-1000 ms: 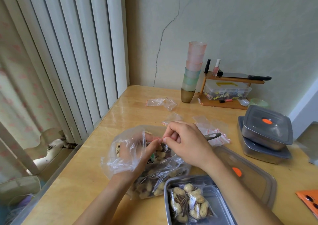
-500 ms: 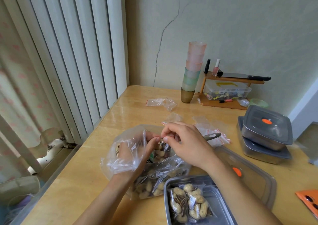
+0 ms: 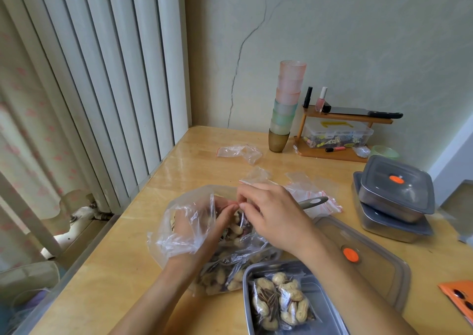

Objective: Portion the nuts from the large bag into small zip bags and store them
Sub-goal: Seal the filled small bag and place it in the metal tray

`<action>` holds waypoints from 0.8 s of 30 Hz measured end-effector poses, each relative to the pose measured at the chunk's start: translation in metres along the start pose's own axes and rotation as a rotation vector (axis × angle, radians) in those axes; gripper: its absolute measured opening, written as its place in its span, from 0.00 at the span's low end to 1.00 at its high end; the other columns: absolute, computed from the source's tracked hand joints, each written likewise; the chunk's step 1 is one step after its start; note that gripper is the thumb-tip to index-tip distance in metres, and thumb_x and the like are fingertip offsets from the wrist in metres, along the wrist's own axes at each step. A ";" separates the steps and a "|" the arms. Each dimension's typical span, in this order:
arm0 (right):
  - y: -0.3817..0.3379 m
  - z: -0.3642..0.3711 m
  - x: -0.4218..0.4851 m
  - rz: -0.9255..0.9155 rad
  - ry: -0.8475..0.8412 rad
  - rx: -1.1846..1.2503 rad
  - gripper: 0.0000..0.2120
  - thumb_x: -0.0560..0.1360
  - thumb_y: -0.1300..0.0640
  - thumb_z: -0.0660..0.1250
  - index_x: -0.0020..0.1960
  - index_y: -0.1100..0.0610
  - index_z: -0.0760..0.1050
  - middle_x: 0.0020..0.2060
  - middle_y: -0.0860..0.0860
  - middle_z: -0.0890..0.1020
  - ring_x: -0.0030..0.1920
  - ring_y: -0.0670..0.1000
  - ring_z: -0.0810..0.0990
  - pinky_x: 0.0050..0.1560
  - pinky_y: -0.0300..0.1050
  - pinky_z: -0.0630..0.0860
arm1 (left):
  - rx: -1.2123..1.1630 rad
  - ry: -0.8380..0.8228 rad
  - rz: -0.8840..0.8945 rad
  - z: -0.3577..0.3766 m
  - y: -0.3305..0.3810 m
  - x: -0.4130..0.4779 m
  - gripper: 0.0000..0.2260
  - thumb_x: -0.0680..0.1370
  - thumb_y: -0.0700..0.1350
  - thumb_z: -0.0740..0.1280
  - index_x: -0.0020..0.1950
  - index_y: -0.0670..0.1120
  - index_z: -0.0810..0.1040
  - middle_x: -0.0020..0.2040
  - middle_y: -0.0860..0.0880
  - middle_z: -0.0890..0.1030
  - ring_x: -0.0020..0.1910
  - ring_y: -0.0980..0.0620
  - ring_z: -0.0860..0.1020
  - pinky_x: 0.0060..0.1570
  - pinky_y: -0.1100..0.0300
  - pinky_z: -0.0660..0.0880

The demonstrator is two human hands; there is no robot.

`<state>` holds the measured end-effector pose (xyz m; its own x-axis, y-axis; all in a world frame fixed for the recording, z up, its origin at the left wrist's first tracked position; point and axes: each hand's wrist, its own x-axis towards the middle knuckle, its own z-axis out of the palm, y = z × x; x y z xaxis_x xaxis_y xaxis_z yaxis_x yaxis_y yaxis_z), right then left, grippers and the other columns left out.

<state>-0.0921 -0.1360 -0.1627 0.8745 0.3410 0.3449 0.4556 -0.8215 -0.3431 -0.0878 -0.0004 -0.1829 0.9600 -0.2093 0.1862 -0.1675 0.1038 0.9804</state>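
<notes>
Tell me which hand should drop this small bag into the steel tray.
Right, probably. The right hand pinches the small bag, and the steel tray lies on its side, under that forearm; the gloved left hand sits farther off.

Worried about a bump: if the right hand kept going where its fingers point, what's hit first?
Likely the left hand, right ahead of the right hand; both pinch the small zip bag.
</notes>
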 end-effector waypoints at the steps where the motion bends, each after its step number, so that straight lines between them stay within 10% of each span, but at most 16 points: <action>1: 0.002 -0.002 0.000 0.016 -0.005 0.024 0.07 0.81 0.58 0.67 0.46 0.49 0.75 0.38 0.44 0.74 0.40 0.45 0.73 0.41 0.37 0.68 | 0.023 0.051 0.022 -0.008 -0.011 0.003 0.16 0.81 0.23 0.57 0.34 0.27 0.76 0.27 0.51 0.74 0.29 0.61 0.78 0.36 0.73 0.71; 6: 0.009 -0.013 0.001 0.172 -0.063 0.156 0.05 0.81 0.58 0.70 0.48 0.52 0.84 0.41 0.43 0.82 0.43 0.40 0.78 0.44 0.30 0.72 | 0.129 0.238 0.089 -0.033 -0.046 0.004 0.09 0.69 0.56 0.78 0.41 0.51 0.88 0.39 0.47 0.86 0.41 0.50 0.85 0.43 0.57 0.80; 12: 0.009 -0.009 -0.001 0.204 -0.048 0.103 0.06 0.81 0.58 0.69 0.46 0.53 0.82 0.38 0.44 0.81 0.40 0.41 0.77 0.42 0.34 0.72 | 0.103 0.257 0.151 -0.024 -0.044 0.009 0.01 0.69 0.44 0.73 0.37 0.49 0.83 0.30 0.51 0.82 0.33 0.60 0.80 0.38 0.67 0.76; 17: 0.003 -0.010 -0.001 0.241 0.032 0.233 0.08 0.79 0.57 0.69 0.42 0.49 0.80 0.37 0.43 0.81 0.39 0.41 0.77 0.39 0.31 0.71 | 0.304 0.135 0.178 -0.033 -0.043 0.001 0.15 0.74 0.63 0.73 0.46 0.53 0.77 0.36 0.51 0.80 0.38 0.54 0.81 0.43 0.53 0.80; 21: 0.008 -0.011 0.000 0.355 0.081 0.421 0.05 0.81 0.57 0.68 0.48 0.49 0.79 0.36 0.46 0.84 0.37 0.45 0.83 0.46 0.44 0.80 | 0.278 0.073 0.150 -0.025 -0.029 -0.003 0.16 0.78 0.46 0.75 0.61 0.50 0.73 0.42 0.53 0.78 0.49 0.51 0.84 0.46 0.56 0.82; 24: 0.011 -0.011 -0.002 0.400 0.104 0.510 0.05 0.82 0.59 0.67 0.49 0.52 0.74 0.36 0.49 0.85 0.38 0.49 0.84 0.50 0.54 0.82 | 0.288 -0.223 0.020 -0.016 -0.013 -0.010 0.12 0.80 0.33 0.68 0.40 0.39 0.69 0.36 0.45 0.74 0.59 0.39 0.82 0.35 0.69 0.77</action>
<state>-0.0909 -0.1508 -0.1572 0.9837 -0.0130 0.1791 0.1430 -0.5469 -0.8249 -0.0912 0.0156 -0.1985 0.8887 -0.4202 0.1836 -0.2722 -0.1613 0.9486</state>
